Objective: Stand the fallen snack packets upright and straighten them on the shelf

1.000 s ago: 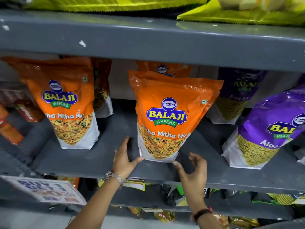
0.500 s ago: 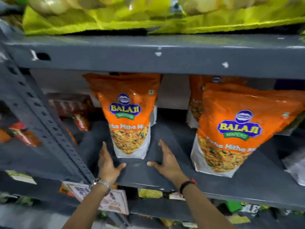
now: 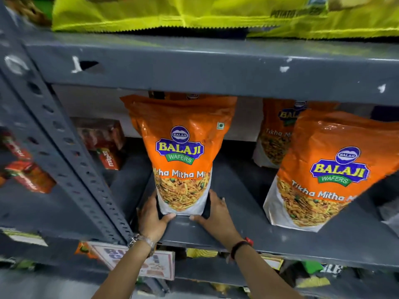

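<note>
Both hands grip the base of an upright orange Balaji Tikha Mitha Mix packet (image 3: 183, 156) on the grey shelf (image 3: 244, 212), left hand (image 3: 151, 216) and right hand (image 3: 216, 212) on opposite sides. Another identical packet (image 3: 330, 171) leans to the right of the right hand.

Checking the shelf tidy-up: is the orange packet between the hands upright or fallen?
Upright. The orange packet stands on its white base on the shelf, logo level, with the left hand and right hand at its bottom corners.

Red cartons (image 3: 101, 145) behind slotted upright (image 3: 71, 160); promo card (image 3: 142, 263) below.
</note>
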Motion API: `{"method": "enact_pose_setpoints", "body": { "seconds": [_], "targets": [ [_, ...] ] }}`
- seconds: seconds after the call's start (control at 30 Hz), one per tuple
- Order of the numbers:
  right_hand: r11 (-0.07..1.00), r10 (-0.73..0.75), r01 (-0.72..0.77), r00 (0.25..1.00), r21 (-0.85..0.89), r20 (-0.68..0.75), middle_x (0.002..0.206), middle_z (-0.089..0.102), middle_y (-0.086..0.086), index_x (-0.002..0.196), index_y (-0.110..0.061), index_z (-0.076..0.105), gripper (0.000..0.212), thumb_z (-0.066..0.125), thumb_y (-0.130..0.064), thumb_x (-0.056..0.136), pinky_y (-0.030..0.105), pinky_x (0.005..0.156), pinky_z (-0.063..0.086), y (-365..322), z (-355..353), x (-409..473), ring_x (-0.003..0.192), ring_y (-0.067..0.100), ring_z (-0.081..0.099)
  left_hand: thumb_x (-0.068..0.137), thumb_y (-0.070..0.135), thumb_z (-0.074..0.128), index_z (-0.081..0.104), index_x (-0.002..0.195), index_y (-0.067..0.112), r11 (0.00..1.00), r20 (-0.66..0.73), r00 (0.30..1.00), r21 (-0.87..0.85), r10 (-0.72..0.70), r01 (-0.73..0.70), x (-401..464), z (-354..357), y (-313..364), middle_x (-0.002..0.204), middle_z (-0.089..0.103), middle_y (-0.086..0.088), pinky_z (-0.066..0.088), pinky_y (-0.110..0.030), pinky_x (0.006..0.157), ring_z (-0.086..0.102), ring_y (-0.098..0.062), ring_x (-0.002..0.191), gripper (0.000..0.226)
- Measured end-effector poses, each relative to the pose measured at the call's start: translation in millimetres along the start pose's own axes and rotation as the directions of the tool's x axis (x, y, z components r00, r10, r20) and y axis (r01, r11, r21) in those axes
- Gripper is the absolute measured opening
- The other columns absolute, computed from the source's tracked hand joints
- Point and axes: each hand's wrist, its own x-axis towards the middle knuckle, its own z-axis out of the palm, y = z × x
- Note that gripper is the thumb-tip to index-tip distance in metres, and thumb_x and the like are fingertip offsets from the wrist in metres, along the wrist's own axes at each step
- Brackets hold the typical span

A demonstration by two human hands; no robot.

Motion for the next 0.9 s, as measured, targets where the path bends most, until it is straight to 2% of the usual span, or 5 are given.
{"method": "enact_pose_setpoints", "body": {
  "seconds": [0.17,0.33,0.63,0.73,0.9],
  "targets": [
    [1.0,0.008,-0.007,1.0,-0.018,0.013,0.134,0.049,0.001,0.125,-0.022,0.036,0.07,0.074,-0.033,0.068,0.039,0.114,0.022,2,0,-12,0.125,0.023,0.039,0.049,0.053,0.057,0.031,0.133,0.014,0.999,0.039,0.999,0.019,0.032,-0.033,-5,-3,-9,0.136,0.045,-0.016,0.032,-0.054,0.105,0.039,-0.033,0.127,0.095],
    [0.996,0.023,-0.023,1.0,-0.082,-0.003,0.135,0.051,0.003,0.129,-0.019,0.034,0.073,0.073,-0.035,0.069,0.038,0.115,0.018,-3,0,-14,0.127,0.027,0.039,0.066,0.024,0.071,0.025,0.135,0.012,0.997,0.041,0.998,0.071,0.038,-0.041,-5,0,-3,0.144,0.035,-0.015,0.012,-0.05,0.113,0.027,-0.034,0.135,0.084],
    [0.993,0.112,-0.112,0.994,-0.043,-0.007,0.137,0.049,0.005,0.13,-0.022,0.036,0.079,0.077,-0.034,0.064,0.042,0.111,0.03,-5,1,-17,0.131,0.028,0.034,0.069,0.025,0.064,0.018,0.138,0.019,0.998,0.08,0.997,0.068,-0.011,0.005,0,4,-16,0.147,0.032,-0.013,0.012,-0.059,0.113,0.023,-0.032,0.137,0.083],
    [0.992,0.122,-0.122,0.993,-0.036,-0.001,0.138,0.047,0.005,0.13,-0.022,0.035,0.08,0.078,-0.033,0.063,0.039,0.107,0.033,-6,1,-17,0.131,0.027,0.034,0.074,0.014,0.065,0.014,0.14,0.017,0.996,0.085,0.996,0.09,-0.01,0.002,0,4,-17,0.149,0.028,-0.013,0.006,-0.057,0.115,0.019,-0.031,0.139,0.083],
    [0.99,0.095,-0.091,0.995,0.11,-0.038,0.141,0.043,-0.001,0.135,-0.026,0.029,0.091,0.081,-0.032,0.06,0.034,0.106,0.036,-5,-3,-23,0.13,0.016,0.036,0.081,0.015,0.058,-0.002,0.137,0.015,0.995,-0.068,0.994,0.06,0.087,-0.083,-13,5,-15,0.153,0.009,-0.01,0.002,-0.044,0.115,0.004,-0.023,0.142,0.082]
  ]
}}
